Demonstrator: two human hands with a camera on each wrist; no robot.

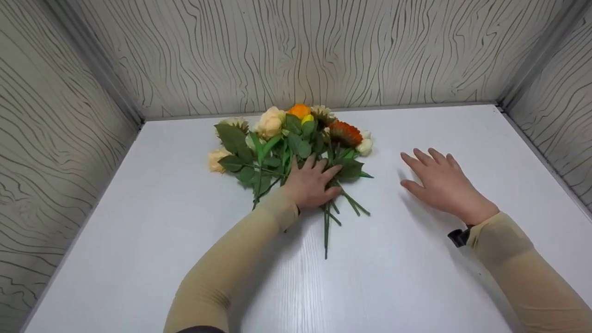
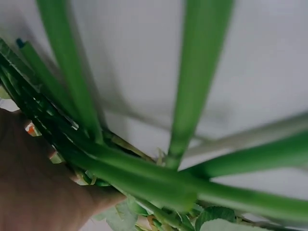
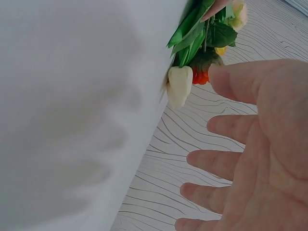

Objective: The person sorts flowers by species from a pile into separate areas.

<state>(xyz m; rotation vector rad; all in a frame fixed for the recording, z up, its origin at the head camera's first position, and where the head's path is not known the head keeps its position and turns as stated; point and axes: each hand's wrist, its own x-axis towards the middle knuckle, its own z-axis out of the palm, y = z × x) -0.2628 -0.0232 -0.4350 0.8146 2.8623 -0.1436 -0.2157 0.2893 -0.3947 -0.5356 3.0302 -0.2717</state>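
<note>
- So the left hand point(image 1: 311, 184) lies across a loose bunch of green-stemmed, leafy mixed flowers point(image 1: 299, 147), fingers spread over the stems and leaves. Doesn't look like it's pinching any stem.
- Right hand point(image 1: 441, 189) hangs over the smooth white worktop point(image 1: 397, 277), fingers spread and slightly apart from each other, nothing in them, well right of the bunch.
- Just past the left fingertips: the round pale-peach bloom point(image 1: 271, 122) and the shaggy orange-red daisy-type flower point(image 1: 346, 133). The cream tulip-shaped bud point(image 1: 365, 145) sits out to their right, nearer the right fingers than most of it.
- Thin green stems point(image 1: 326, 236) stick out below the left palm at all angles, one way longer than the rest.
- My worry: the stems cross under that palm, so pushing down or sliding could roll them and fan the bunch wider.
- Closing only on the middle could leave the outer ones behind, like the small peach flower point(image 1: 217, 160) off to the fingers' left.
- Leaves overlap too, so tugging one stem might drag its neighbours.
</note>
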